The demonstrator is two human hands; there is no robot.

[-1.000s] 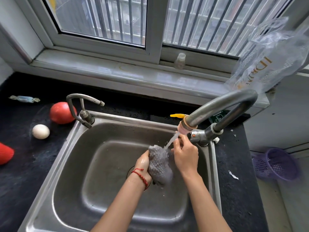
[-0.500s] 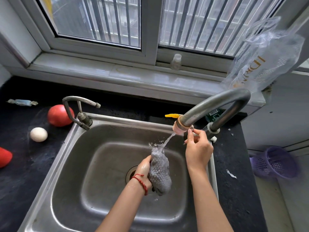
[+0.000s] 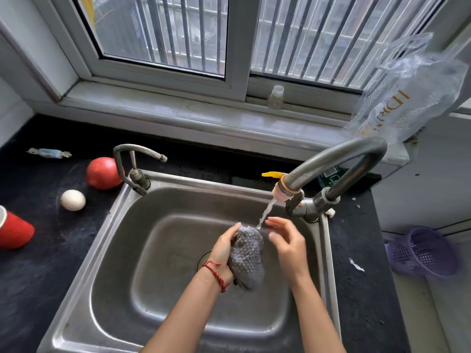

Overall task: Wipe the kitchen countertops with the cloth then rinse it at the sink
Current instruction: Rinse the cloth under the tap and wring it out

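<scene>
A grey textured cloth (image 3: 246,258) hangs bunched over the steel sink (image 3: 127,250), gripped by my left hand (image 3: 222,250), which wears a red string at the wrist. A thin stream of water (image 3: 265,214) runs from the big curved tap (image 3: 339,159) onto the top of the cloth. My right hand (image 3: 286,240) hovers just right of the cloth with fingers spread and relaxed, holding nothing, below the tap's handle (image 3: 295,202).
On the dark countertop (image 3: 38,263) left of the sink lie a red tomato (image 3: 103,173), a white egg (image 3: 73,200), a red cup (image 3: 12,231) and a wrapped sweet (image 3: 49,153). A small second tap (image 3: 135,161) stands at the sink's back left corner. A purple basket (image 3: 423,252) sits low on the right.
My right hand has left the tap's handle and dropped down beside the cloth, fingers spread. The left hand keeps the cloth under the running water.
</scene>
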